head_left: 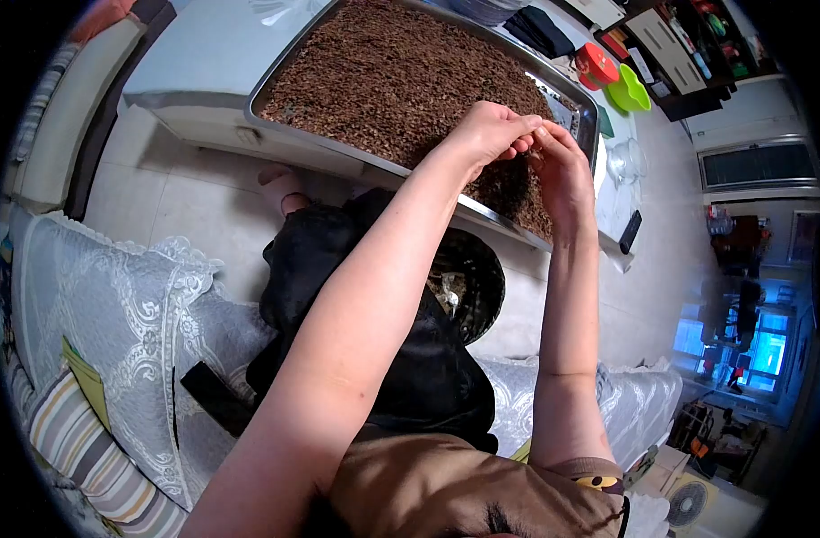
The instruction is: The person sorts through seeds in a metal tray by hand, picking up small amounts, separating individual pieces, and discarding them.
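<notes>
A large metal tray [265, 94] holds a heap of small brown dried pieces [383, 76]. Above the right part of this heap, my left hand [491, 134] and my right hand [564, 166] meet at the fingertips. Thumb and fingers of each hand are pinched together. Anything between them is too small to make out. Below the tray's near edge, partly behind my left forearm, is a dark round basket [482, 287] with some pale bits inside.
The tray rests on a white table [195, 67]. Beyond its right end are a red container [595, 65], a green bowl [629, 90], a clear glass vessel [625, 161] and a black object [631, 231]. A lace-covered sofa [114, 296] is behind me.
</notes>
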A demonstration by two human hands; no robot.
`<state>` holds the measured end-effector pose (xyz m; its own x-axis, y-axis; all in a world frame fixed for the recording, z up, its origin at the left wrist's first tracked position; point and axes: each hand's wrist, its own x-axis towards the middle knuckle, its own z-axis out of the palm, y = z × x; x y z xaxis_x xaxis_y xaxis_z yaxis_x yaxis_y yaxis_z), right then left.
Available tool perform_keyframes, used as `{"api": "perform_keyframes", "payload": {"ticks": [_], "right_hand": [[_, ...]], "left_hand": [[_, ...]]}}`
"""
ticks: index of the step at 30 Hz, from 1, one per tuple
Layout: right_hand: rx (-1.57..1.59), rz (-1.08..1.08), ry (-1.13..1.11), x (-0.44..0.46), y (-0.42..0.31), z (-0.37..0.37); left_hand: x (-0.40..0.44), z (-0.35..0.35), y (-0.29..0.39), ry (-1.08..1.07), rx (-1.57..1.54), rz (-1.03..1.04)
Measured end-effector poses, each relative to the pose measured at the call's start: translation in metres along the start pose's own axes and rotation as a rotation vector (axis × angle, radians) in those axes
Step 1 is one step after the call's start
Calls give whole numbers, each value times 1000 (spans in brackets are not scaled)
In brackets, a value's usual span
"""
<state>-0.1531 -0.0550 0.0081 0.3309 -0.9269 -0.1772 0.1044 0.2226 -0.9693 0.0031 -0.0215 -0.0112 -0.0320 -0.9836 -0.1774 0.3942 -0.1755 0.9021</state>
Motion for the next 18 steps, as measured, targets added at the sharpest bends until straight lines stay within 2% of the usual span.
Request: {"api": "perform_keyframes", "payload": {"ticks": [4,5,7,11,13,15,16,18], "right_hand": [[-290,-138,25,0,-6,0],[-245,-160,16,-2,-8,-1],[-155,-205,-1,-9,-17,0],[-265,-270,38,-34,-29,-13],[-274,-264,37,-45,-27,-28],[-295,-216,64,-62,-25,-38],[-270,-180,82,-68,-22,-43],[-250,-160,107,-74,-16,-51]], "left_hand": [[4,3,-3,104,272,194],[6,4,-4,139,363,260],[3,2,4,211,339,255],[-2,-12,15,396,176,220],[-2,-22,11,569,523,388],[-8,-22,15,583,639,369],[-9,-19,16,614,707,427],[-19,-8,20,556,777,441]]}}
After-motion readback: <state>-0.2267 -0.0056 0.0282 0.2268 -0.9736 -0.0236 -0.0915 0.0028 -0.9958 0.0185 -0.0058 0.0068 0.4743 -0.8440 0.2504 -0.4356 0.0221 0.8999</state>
